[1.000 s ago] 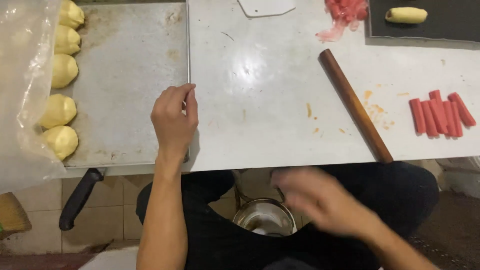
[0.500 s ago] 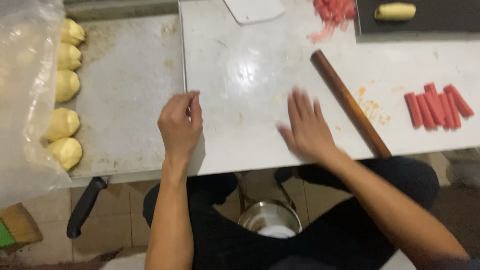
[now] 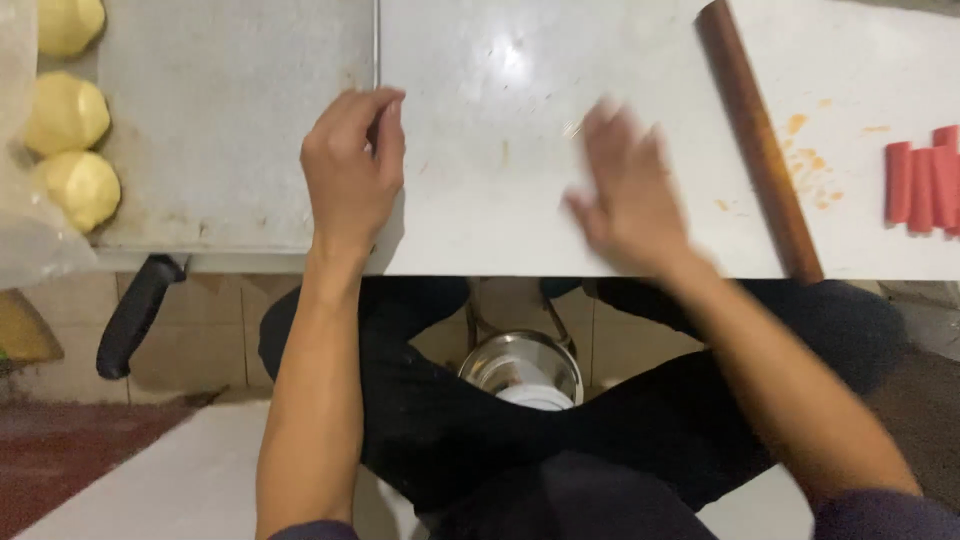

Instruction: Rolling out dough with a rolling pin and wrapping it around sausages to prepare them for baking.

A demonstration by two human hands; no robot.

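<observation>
On the scuffed white board (image 3: 500, 230), left hand (image 3: 352, 172) flat at its edge, right hand (image 3: 628, 195) blurred, fingers spread, both hands empty

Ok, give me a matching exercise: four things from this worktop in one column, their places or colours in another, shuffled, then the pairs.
Things:
1. rolling pin
2. dough balls
3. red sticks
4. bowl

Places or colours:
A. yellow, at the tray's left edge
B. metal, on the floor under the worktop
C. brown wood, lying slantwise right of the right hand
D. side by side at the far right edge

Pairs: 1-C, 2-A, 3-D, 4-B
</observation>
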